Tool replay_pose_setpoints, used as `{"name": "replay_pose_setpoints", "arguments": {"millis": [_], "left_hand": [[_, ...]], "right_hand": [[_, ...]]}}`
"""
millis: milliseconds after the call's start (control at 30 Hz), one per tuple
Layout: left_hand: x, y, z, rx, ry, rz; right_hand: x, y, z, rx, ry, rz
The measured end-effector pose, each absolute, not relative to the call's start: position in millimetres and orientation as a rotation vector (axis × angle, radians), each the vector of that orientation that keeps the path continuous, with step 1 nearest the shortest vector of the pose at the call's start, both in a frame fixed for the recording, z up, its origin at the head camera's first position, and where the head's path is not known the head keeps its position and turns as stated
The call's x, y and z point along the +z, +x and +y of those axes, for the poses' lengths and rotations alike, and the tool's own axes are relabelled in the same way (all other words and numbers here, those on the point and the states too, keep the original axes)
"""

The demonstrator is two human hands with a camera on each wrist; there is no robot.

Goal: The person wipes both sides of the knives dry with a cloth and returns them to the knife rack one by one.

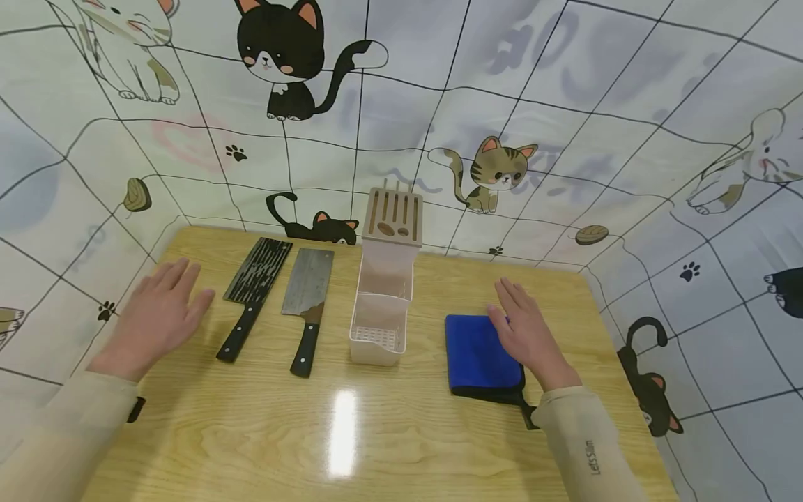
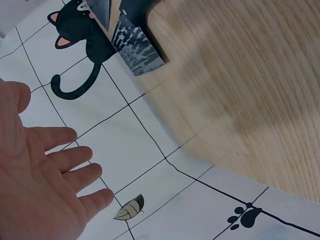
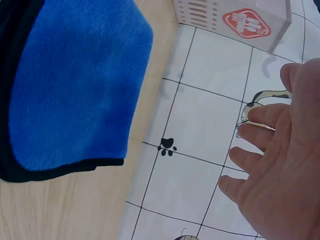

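My left hand (image 1: 158,310), fingers extended and holding nothing, is left of a cleaver with a black-and-silver patterned blade (image 1: 258,270). Beside that lies a second cleaver with a plain grey blade (image 1: 309,282); both black handles point toward me. Over the far right part of a folded blue cloth (image 1: 477,352) with black edging is my right hand (image 1: 525,331), its fingers straight and nothing in them. In the right wrist view the cloth (image 3: 80,90) shows apart from the palm (image 3: 280,165). The left wrist view has the left palm (image 2: 45,185) bare, with the patterned blade (image 2: 137,52) beyond it.
A pale knife-and-utensil holder (image 1: 383,279) with a slotted beige top and open front compartments stands mid-table toward the back. The wooden table (image 1: 263,432) meets cat-printed sheeting (image 1: 401,104) at its back and sides. A black strap (image 1: 529,416) extends from the cloth near the right sleeve.
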State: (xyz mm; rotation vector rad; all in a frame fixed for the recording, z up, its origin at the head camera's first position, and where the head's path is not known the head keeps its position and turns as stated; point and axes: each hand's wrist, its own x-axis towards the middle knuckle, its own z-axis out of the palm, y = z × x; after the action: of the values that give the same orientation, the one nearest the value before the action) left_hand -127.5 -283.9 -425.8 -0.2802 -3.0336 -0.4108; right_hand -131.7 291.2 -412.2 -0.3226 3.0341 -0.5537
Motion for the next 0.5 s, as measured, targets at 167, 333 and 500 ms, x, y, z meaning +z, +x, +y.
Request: {"name": "replay_pose_setpoints", "arguments": {"millis": [167,333,500], "left_hand": [[-423,-126,-276,-0.38,-0.327,-2.982],[-420,-122,-267,-0.402,-0.34,-2.974],[-420,-120,-259,-0.44,-0.354,-2.949]], "right_hand": [[-409,-128,284,-0.64,-0.328,3.054],[-406,-123,276,-0.728,-0.326,3.068],[-404,-119,270,-0.788,-0.313,3.057]]}}
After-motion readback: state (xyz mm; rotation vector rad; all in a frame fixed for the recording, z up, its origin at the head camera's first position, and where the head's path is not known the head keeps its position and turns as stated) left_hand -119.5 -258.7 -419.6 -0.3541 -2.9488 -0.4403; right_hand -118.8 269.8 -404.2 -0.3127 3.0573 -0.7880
